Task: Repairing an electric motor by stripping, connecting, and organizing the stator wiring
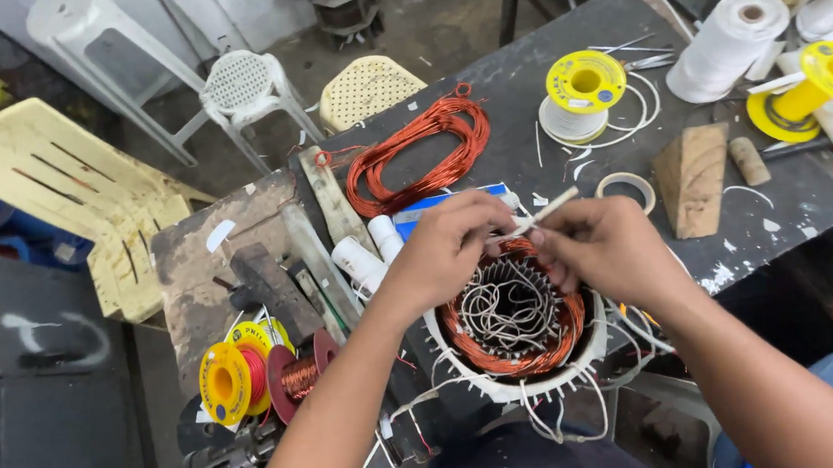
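Both hands over a round motor stator [518, 356] with copper-coloured windings, white insulation strips and a tangle of pale lead wires in its bore, sitting at the near edge of the dark grey worktop [526, 104], roughly six o'clock from the bench's middle. Left hand [443, 252] at about ten o'clock of the stator, fingers curled and pressed together, thumb and forefinger pinching the near end of a thin white sleeve tube [547, 212]. Right hand [604, 248] at about two o'clock of the stator, fingers bunched, fingertips pinched on the same tube just beside the left hand's grip; tube tilted up toward one o'clock, free end above both hands. At eleven o'clock of the hands, a loose oval coil of bare copper wire [420, 158] lying flat on the bench, well apart from the stator. At one o'clock, a yellow plastic spool of white cord [583, 89]; farther toward two o'clock, a large white cone of thread [729, 41] and a second yellow spool, nearly empty [820, 83]. A wooden wedge block [693, 180] at three o'clock of the right hand, with a small ring of tape [625, 186] between. At eight o'clock, near the left forearm, a yellow spool of red wire [229, 381] touching a red spool of copper wire [298, 375].
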